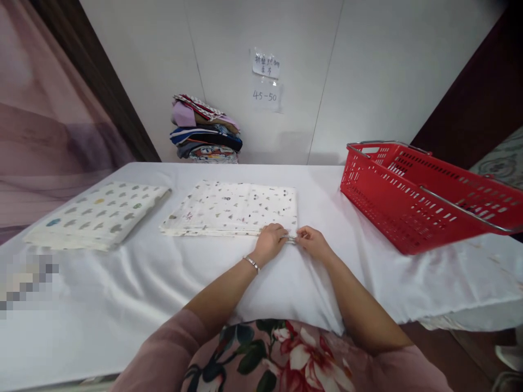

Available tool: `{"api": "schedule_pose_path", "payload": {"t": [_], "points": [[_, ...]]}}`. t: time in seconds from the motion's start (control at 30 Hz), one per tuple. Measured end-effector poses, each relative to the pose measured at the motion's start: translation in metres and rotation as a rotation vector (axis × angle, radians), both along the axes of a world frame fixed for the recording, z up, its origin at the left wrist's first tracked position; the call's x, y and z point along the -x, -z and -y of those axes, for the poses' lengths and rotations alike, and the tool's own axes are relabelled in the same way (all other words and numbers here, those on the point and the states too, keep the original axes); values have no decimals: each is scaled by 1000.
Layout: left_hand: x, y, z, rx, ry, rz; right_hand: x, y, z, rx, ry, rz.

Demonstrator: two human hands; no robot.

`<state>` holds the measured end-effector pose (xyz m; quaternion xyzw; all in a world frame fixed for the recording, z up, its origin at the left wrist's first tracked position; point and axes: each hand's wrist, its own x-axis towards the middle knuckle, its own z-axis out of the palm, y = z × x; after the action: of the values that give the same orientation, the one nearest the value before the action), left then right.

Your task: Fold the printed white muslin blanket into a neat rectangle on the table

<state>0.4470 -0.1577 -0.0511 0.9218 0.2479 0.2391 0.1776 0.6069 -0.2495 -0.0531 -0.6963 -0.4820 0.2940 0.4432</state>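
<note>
On the white-draped desk point(122, 305), the left hand point(269, 240) and right hand point(314, 243) pinch the folded printed cloth point(241, 207) by its near right corner, fingers nearly closed, and uneven pulling could skew its layers.

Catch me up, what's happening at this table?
A person has both hands at the near right corner of a folded cloth: the left hand on its edge, the right hand beside it. How firmly either grips is hard to tell. Another folded cloth lies to the left, a red basket stands to the right, and a fabric stack sits at the back.
</note>
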Motion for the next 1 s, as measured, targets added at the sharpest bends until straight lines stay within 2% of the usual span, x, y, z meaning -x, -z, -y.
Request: {"api": "schedule_pose_path", "payload": {"t": [0.2, 0.37, 0.53, 0.7, 0.9, 1.0], "points": [[-3, 6, -3, -5, -43, 31, 2, -2, 0, 8, -48, 158], [-2, 9, -1, -22, -46, 58, 3, -1, -1, -29, -14, 199], [-2, 10, 1, -91, -32, 86, 5, -3, -1, -82, -10, 187], [-5, 12, 3, -95, -5, 116, 6, -4, -1, -96, 12, 131], [-7, 11, 5, -151, 21, 56, 10, -1, -2, -105, 44, 68], [-7, 9, 5, -151, 3, 43, 7, -1, -2, -130, 15, 2]]}}
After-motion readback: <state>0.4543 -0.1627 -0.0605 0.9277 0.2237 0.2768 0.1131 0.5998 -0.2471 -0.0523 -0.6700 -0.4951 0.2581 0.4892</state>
